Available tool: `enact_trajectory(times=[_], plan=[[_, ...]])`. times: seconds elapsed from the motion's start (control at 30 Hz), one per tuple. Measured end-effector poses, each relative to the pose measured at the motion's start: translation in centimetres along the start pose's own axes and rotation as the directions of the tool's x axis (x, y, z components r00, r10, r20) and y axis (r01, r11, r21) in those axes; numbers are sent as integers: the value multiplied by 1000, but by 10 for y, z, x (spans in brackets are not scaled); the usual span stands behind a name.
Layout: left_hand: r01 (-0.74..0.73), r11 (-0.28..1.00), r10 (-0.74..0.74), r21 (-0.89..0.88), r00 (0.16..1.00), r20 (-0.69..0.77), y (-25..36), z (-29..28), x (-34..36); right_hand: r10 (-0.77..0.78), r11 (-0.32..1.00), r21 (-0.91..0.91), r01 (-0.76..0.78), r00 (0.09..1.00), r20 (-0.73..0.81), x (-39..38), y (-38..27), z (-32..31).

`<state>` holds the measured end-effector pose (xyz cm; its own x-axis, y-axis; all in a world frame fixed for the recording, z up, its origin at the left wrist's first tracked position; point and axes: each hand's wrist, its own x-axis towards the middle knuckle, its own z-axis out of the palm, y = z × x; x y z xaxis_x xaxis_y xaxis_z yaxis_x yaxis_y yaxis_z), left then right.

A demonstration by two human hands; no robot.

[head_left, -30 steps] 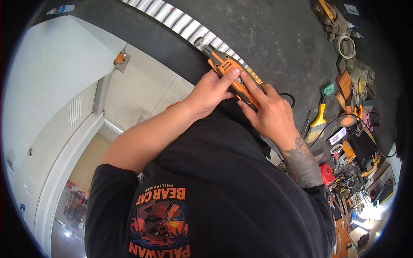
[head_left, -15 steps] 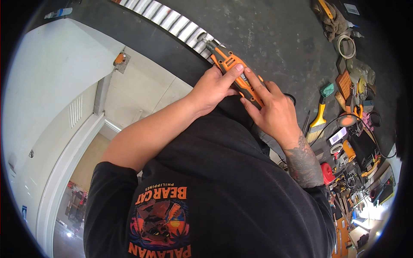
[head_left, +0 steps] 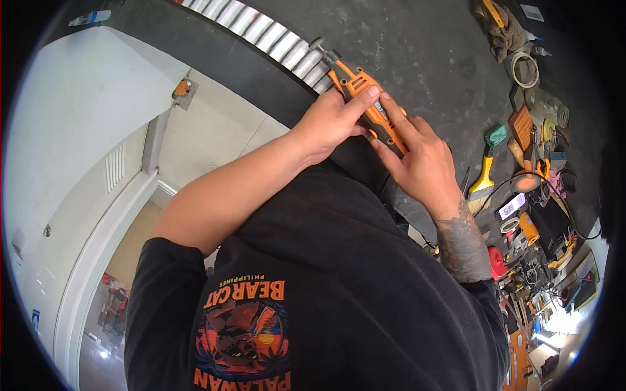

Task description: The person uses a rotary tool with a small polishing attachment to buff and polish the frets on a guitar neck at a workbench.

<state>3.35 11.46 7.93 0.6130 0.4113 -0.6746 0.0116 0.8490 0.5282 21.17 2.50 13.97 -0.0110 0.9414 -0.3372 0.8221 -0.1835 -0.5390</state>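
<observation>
An orange and black rotary tool (head_left: 362, 81) slants across the dark table's near edge, its small round bit pointing up and left. My left hand (head_left: 334, 120) is closed round its front half, thumb on top. My right hand (head_left: 417, 153) grips the rear end, with fingers lying along the body. Under and beside the bit runs a ridged, silvery-white strip (head_left: 261, 34) along the table edge. The bit is at the strip's right end; whether it touches a ridge I cannot tell. Part of the strip is hidden behind the tool and my left hand.
On the dark table (head_left: 417, 39) to the right lie a yellow-handled paintbrush (head_left: 484, 179), a white ring-shaped roll (head_left: 524, 70), a brown cloth (head_left: 507, 39) and a cluster of tools and cables. A small bottle (head_left: 90, 18) lies at the far left. A white panel (head_left: 98, 85) stands left.
Both hands and the rotary tool have shifted slightly to the right along the strip. The bit has moved up and right, and more ridges show.
</observation>
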Motion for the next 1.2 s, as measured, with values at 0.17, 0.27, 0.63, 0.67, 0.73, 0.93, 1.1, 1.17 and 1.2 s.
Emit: enact_trajectory(times=[0.17,0.27,0.63,0.67,0.73,0.93,1.1,1.17,1.2], plan=[[22,1000,-22,13,999,35,-10,0,-16,-22,1000,10,23,1000,-20,-16,-4,2],[45,998,-44,-44,999,21,-27,-4,-31,-54,999,8,54,999,-2,-28,-8,10],[75,990,-74,-119,997,11,-47,-14,-40,-97,994,-50,98,995,18,-37,-11,24],[74,990,-74,-121,997,11,-47,-13,-39,-89,994,-57,90,996,23,-38,-11,24],[71,990,-70,-119,998,8,-47,-14,-39,-93,994,-62,94,996,15,-37,-12,25],[76,992,-76,-102,997,5,-43,-14,-35,-75,995,-62,76,997,18,-34,-13,23],[83,991,-85,-102,996,-11,-40,-11,-34,-55,997,-59,57,998,35,-33,-14,19],[73,991,-74,-112,997,-7,-40,-10,-33,-59,996,-65,61,998,31,-32,-14,17],[74,991,-76,-113,997,-6,-39,-9,-32,-58,996,-65,59,998,32,-32,-13,17]])
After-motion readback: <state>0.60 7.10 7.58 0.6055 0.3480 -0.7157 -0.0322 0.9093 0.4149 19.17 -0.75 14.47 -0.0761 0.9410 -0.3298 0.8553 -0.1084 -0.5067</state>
